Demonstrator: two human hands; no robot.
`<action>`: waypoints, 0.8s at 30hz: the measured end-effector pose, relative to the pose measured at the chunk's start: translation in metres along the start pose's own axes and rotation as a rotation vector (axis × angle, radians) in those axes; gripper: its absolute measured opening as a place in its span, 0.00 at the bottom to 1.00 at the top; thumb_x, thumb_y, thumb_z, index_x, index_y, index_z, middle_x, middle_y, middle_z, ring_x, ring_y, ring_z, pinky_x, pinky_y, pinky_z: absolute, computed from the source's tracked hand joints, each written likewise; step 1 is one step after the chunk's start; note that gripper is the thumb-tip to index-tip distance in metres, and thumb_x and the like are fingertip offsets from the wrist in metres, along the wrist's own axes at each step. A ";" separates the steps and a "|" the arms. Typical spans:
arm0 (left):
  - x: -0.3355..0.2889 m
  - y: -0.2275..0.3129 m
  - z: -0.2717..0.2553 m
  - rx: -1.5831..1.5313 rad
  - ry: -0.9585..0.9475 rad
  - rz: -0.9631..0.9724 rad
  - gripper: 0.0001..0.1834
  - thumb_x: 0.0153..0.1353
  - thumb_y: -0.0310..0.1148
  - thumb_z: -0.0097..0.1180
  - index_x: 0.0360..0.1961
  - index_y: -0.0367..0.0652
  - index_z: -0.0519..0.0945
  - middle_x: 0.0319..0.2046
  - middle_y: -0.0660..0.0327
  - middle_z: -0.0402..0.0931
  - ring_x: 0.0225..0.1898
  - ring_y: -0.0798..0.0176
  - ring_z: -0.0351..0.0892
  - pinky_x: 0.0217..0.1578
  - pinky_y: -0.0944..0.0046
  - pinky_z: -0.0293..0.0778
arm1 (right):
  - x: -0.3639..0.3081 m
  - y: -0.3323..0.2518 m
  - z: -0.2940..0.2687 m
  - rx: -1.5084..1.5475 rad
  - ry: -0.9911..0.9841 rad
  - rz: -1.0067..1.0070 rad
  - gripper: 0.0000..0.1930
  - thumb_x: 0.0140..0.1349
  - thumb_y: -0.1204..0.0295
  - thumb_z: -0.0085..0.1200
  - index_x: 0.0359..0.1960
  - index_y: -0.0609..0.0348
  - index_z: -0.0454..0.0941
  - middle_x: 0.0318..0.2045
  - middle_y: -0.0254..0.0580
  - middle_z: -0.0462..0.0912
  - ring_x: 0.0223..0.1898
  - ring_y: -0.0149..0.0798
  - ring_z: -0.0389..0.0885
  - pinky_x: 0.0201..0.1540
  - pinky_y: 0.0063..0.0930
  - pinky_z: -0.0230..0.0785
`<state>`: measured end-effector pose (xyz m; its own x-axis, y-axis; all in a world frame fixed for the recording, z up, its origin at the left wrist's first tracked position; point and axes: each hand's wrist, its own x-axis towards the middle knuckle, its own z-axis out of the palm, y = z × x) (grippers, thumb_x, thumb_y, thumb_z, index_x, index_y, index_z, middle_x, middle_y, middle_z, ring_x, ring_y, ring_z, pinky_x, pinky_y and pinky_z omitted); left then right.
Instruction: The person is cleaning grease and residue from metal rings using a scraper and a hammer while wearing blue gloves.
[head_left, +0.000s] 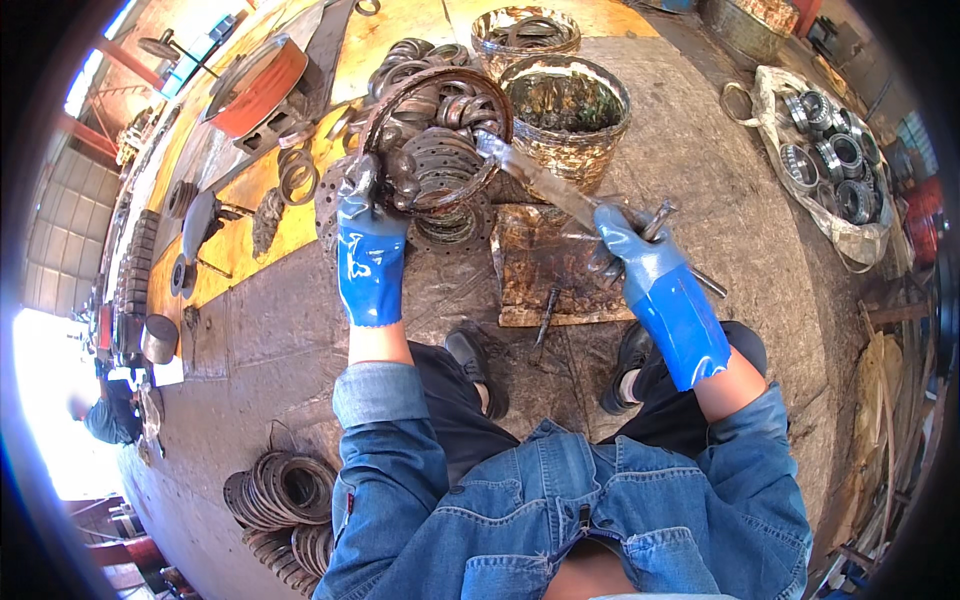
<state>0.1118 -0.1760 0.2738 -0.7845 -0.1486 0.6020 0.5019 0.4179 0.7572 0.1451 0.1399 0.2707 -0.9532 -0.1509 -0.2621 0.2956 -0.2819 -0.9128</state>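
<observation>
My left hand (pixel 370 245), in a blue rubber glove with dirty fingertips, grips the lower left rim of a large brown metal ring (pixel 507 118). The ring is tilted up, and greasy metal parts show through its opening. In my right hand (pixel 640 260), gloved alike, is a long flat tool (pixel 545 185) with a pale end that reaches to the ring's right rim. Smearing hides whether that end is a brush or a blade. Behind the ring lies a heap of dark rings (pixel 410 65). A stack of drilled discs (pixel 445 165) shows within it.
Two grimy buckets (pixel 565 150) (pixel 525 15) stand beyond the ring. A stained board (pixel 540 270) and a metal rod (pixel 546 315) lie before my feet. At right is a white sack (pixel 835 235) of bearings; at lower left, stacked metal rings (pixel 285 490). Another person (pixel 112 415) is far left.
</observation>
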 end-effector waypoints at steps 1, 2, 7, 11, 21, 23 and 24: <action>-0.001 0.007 0.003 0.114 -0.008 0.057 0.21 0.67 0.42 0.48 0.53 0.38 0.73 0.39 0.59 0.77 0.39 0.66 0.75 0.41 0.66 0.73 | 0.001 0.005 0.000 0.040 -0.003 0.012 0.17 0.61 0.62 0.61 0.43 0.63 0.80 0.23 0.38 0.83 0.19 0.30 0.79 0.18 0.20 0.67; 0.000 0.002 0.003 -0.097 -0.001 -0.064 0.21 0.67 0.42 0.48 0.52 0.38 0.73 0.39 0.59 0.77 0.40 0.65 0.75 0.42 0.66 0.73 | 0.000 0.008 0.000 0.077 -0.036 0.064 0.16 0.61 0.65 0.61 0.44 0.64 0.80 0.30 0.42 0.85 0.25 0.32 0.82 0.20 0.20 0.68; 0.001 0.001 0.008 -0.511 0.089 -0.307 0.19 0.68 0.42 0.47 0.52 0.39 0.74 0.40 0.59 0.78 0.38 0.64 0.76 0.37 0.67 0.75 | 0.008 0.041 0.020 0.428 -0.194 0.438 0.20 0.65 0.64 0.52 0.54 0.65 0.72 0.36 0.48 0.84 0.32 0.37 0.84 0.23 0.24 0.74; 0.009 -0.021 -0.010 -1.086 0.067 -0.563 0.19 0.68 0.42 0.47 0.53 0.41 0.74 0.37 0.61 0.77 0.32 0.69 0.73 0.29 0.69 0.72 | 0.015 0.034 0.004 0.645 -0.375 0.576 0.17 0.66 0.69 0.48 0.52 0.66 0.73 0.36 0.53 0.83 0.18 0.33 0.76 0.17 0.22 0.70; 0.019 -0.015 -0.010 -1.175 0.297 -0.577 0.17 0.69 0.43 0.46 0.49 0.42 0.76 0.31 0.69 0.77 0.14 0.75 0.68 0.11 0.76 0.57 | 0.000 -0.014 -0.006 -0.178 -0.032 -0.064 0.19 0.64 0.58 0.57 0.46 0.62 0.80 0.31 0.38 0.85 0.22 0.25 0.78 0.22 0.19 0.68; 0.018 -0.019 -0.015 -1.262 0.215 -0.536 0.17 0.68 0.43 0.47 0.49 0.42 0.76 0.32 0.68 0.77 0.14 0.75 0.67 0.11 0.75 0.56 | -0.002 -0.012 -0.002 -0.305 -0.002 -0.079 0.20 0.64 0.56 0.57 0.45 0.62 0.81 0.28 0.33 0.83 0.23 0.22 0.76 0.25 0.19 0.67; 0.018 -0.018 -0.012 -1.260 0.213 -0.536 0.17 0.68 0.43 0.48 0.49 0.42 0.76 0.31 0.68 0.77 0.14 0.75 0.66 0.12 0.75 0.56 | 0.000 -0.009 -0.003 -0.341 -0.021 -0.093 0.20 0.64 0.56 0.56 0.45 0.62 0.81 0.28 0.32 0.82 0.23 0.22 0.75 0.25 0.19 0.67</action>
<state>0.0929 -0.1975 0.2744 -0.9711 -0.2128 0.1082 0.2367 -0.7989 0.5530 0.1419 0.1454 0.2782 -0.9725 -0.1596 -0.1699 0.1662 0.0364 -0.9854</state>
